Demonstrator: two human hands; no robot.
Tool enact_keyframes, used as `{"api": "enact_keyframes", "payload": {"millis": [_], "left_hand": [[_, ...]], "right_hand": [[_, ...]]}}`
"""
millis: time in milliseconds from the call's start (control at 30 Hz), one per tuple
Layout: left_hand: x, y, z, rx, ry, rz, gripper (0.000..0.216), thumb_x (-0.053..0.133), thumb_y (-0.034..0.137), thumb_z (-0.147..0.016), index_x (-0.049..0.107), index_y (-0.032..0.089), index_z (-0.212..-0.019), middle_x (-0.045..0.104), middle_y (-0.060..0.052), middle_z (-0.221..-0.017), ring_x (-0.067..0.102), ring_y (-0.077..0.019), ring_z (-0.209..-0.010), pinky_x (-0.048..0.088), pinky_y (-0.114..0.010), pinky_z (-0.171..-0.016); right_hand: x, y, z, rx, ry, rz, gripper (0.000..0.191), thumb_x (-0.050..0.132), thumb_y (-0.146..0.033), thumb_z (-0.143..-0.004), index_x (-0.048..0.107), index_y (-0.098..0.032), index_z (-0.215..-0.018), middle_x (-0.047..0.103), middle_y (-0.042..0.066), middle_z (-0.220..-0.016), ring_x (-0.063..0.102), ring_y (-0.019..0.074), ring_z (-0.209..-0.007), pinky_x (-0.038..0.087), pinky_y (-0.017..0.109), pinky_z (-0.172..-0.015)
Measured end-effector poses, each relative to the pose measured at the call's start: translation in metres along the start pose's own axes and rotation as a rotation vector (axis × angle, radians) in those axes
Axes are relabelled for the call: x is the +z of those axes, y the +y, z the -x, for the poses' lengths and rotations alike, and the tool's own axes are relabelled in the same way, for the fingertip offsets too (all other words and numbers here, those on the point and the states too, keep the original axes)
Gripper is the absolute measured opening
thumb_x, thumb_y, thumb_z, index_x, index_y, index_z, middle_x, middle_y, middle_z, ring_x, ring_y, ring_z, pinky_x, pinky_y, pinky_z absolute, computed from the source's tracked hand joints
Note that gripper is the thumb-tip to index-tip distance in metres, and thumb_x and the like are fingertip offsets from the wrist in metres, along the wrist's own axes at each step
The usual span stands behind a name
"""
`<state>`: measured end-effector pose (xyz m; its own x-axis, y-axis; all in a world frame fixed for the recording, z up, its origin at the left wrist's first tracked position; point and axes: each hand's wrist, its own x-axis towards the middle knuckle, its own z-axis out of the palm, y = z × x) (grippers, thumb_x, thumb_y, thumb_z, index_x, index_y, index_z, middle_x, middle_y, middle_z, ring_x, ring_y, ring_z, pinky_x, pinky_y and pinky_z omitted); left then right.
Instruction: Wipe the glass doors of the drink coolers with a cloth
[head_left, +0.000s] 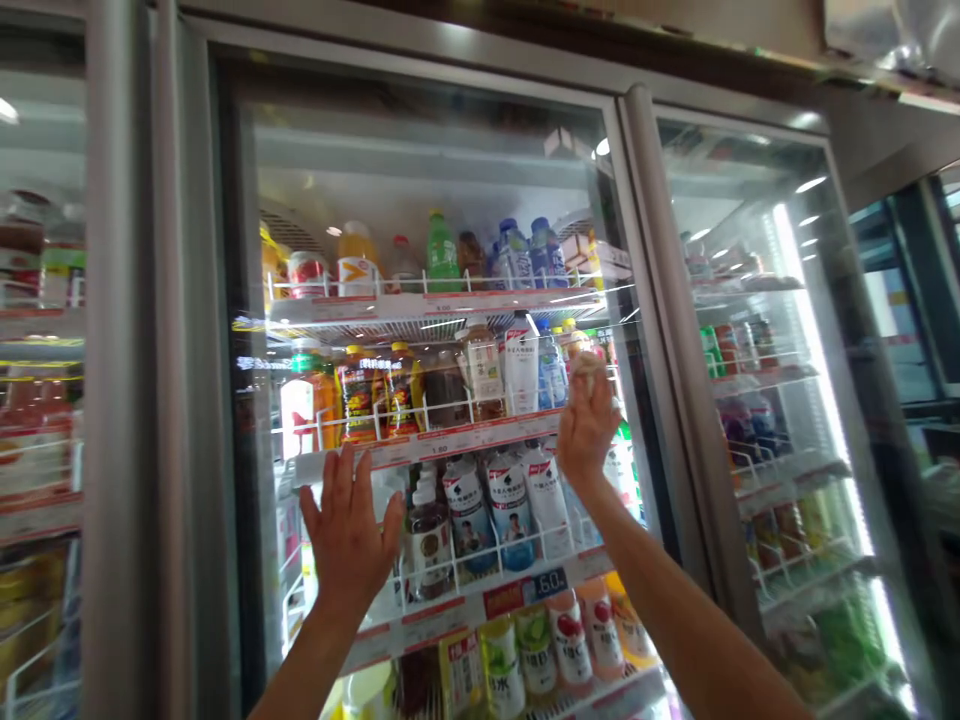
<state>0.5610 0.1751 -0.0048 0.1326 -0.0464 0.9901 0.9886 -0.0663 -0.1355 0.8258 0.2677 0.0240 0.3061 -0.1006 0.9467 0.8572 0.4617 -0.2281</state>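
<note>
Head camera: a glass-doored drinks cooler point(420, 135), seen at a tilt, fills the middle, with both hands raised in front of it.
Left hand: open, fingers spread and pointing up, back of the hand point(349, 545) toward the camera; it is up at the glass door point(315, 125), lower left, in front of the third shelf. Whether the palm touches the pane cannot be told.
Right hand: higher than the left, its fingers point(592, 420) closed on a crumpled pale cloth.
Cloth: this pale cloth point(589, 368) is at the fingertips of the right hand, up at the door's right part, in front of the second shelf; the pane's contact with it is hard to make out.
Top shelf: a green bottle point(442, 255) near the middle, two blue-capped bottles point(547, 255) to its right.
Second shelf: two yellow-capped bottles point(405, 395) side by side, then a white bottle point(520, 370) further right.
Third shelf: white-and-blue bottles point(510, 515) behind a white wire rail point(476, 558).
Lowest visible row: green-labelled and pink bottles point(570, 640), below a dark price tag point(547, 582).
Right neighbour: another glass door point(739, 175), beyond a metal post point(675, 380), with a bright light strip point(825, 400) inside.
</note>
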Motion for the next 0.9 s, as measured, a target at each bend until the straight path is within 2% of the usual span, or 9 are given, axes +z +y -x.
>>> {"api": "enact_keyframes", "payload": {"millis": [100,267,300,467,633,700,800,833,900], "left_hand": [[0.0,-0.001,0.003,-0.012,-0.004,-0.002,0.06,0.041,0.034,-0.088,0.021,0.017,-0.142,0.031,-0.017,-0.145,0.022,-0.0273,-0.138,0.012,-0.052,-0.111],[-0.001,-0.003,-0.009,-0.002,-0.026,-0.007,0.06,0.04,0.034,-0.088,0.023,0.016,-0.142,0.03,-0.017,-0.146,0.02,-0.0268,-0.138,0.012,-0.051,-0.111],[-0.001,-0.002,-0.015,0.0,-0.02,-0.011,0.06,0.04,0.035,-0.088,0.022,0.016,-0.142,0.028,-0.017,-0.147,0.02,-0.0268,-0.138,0.012,-0.051,-0.111],[0.002,0.0,-0.048,-0.028,-0.008,-0.027,0.06,0.035,0.04,-0.089,0.021,0.017,-0.142,0.026,-0.015,-0.148,0.02,-0.0273,-0.138,0.013,-0.05,-0.111],[0.004,-0.008,-0.058,-0.031,-0.042,-0.033,0.059,0.031,0.042,-0.088,0.027,0.013,-0.14,0.029,-0.017,-0.146,0.02,-0.0285,-0.138,0.013,-0.05,-0.111],[0.005,-0.01,-0.056,-0.034,-0.038,-0.033,0.059,0.031,0.041,-0.088,0.028,0.012,-0.14,0.03,-0.017,-0.146,0.021,-0.0293,-0.138,0.013,-0.051,-0.11],[0.005,-0.012,-0.057,-0.039,-0.027,-0.048,0.059,0.031,0.042,-0.088,0.028,0.013,-0.14,0.032,-0.018,-0.145,0.023,-0.0295,-0.137,0.015,-0.052,-0.11],[0.004,-0.013,-0.059,-0.031,-0.027,-0.051,0.059,0.032,0.042,-0.088,0.029,0.013,-0.139,0.032,-0.018,-0.144,0.024,-0.0295,-0.137,0.016,-0.052,-0.109],[0.001,-0.018,-0.068,-0.017,-0.037,-0.053,0.059,0.032,0.043,-0.087,0.03,0.013,-0.138,0.033,-0.018,-0.144,0.025,-0.0296,-0.136,0.016,-0.052,-0.11]], "right_hand": [[0.001,-0.003,0.0,-0.313,-0.156,-0.077,0.054,0.035,-0.02,-0.089,0.029,-0.03,-0.142,0.038,0.005,-0.144,0.032,0.0251,-0.134,0.019,0.051,-0.108],[0.007,0.014,-0.023,0.14,0.049,0.052,0.049,0.033,-0.023,-0.089,0.039,-0.02,-0.137,0.037,0.014,-0.143,0.033,0.0303,-0.132,0.026,0.056,-0.1],[0.008,0.013,-0.026,0.138,0.053,0.051,0.049,0.034,-0.022,-0.089,0.039,-0.02,-0.138,0.037,0.014,-0.143,0.031,0.0304,-0.133,0.025,0.056,-0.1],[0.004,0.0,-0.03,-0.414,-0.196,-0.066,0.047,0.037,-0.022,-0.088,0.042,-0.031,-0.134,0.041,0.002,-0.142,0.031,0.0218,-0.134,0.018,0.049,-0.109],[0.008,0.016,-0.069,0.19,-0.04,0.068,0.046,0.033,-0.021,-0.088,0.047,-0.017,-0.131,0.04,0.014,-0.141,0.034,0.0318,-0.131,0.029,0.057,-0.098],[0.01,0.003,-0.07,0.054,-0.082,0.024,0.046,0.034,-0.019,-0.087,0.047,-0.02,-0.132,0.039,0.011,-0.143,0.031,0.0287,-0.133,0.026,0.054,-0.101],[0.012,-0.021,-0.064,-0.454,-0.235,-0.081,0.046,0.038,-0.021,-0.087,0.045,-0.031,-0.132,0.039,0.0,-0.143,0.027,0.0203,-0.136,0.017,0.047,-0.11],[0.013,-0.024,-0.066,-0.511,-0.254,-0.087,0.046,0.039,-0.021,-0.087,0.044,-0.032,-0.132,0.039,-0.001,-0.143,0.027,0.0196,-0.136,0.015,0.047,-0.11],[0.016,-0.023,-0.078,-0.332,-0.212,-0.041,0.046,0.037,-0.021,-0.088,0.044,-0.03,-0.133,0.038,0.002,-0.144,0.028,0.0228,-0.135,0.016,0.052,-0.108]]}}
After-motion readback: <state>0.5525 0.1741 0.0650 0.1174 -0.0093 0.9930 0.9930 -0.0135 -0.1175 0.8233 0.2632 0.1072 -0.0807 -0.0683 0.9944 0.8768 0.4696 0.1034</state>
